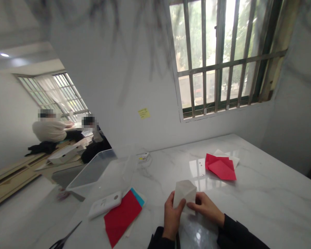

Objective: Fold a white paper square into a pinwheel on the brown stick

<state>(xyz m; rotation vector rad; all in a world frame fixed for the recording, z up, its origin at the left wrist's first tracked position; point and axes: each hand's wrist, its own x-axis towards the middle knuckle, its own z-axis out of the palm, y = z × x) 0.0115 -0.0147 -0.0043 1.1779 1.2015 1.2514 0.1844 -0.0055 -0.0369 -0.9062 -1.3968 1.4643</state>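
Note:
A folded piece of white paper (186, 188), shaped like a small envelope, is held up just above the marble-patterned table (264, 200). My left hand (171, 211) grips its left side, thumb across the front and fingers behind. On the right edge, my right hand (206, 206) pinches the paper between thumb and fingers. Beyond my hands, folded red papers (221, 167) lie on top of a white sheet (234, 159). To the left is a red sheet (123, 218) with a blue sheet (137, 197) partly under it.
A white box-shaped item (105, 205) rests against the red sheet. Black-handled scissors (64, 239) lie at the lower left. Behind stands a clear plastic bin (103, 171). A yellow note (144, 113) is on the wall below a barred window (223, 62). Two people sit at the far left.

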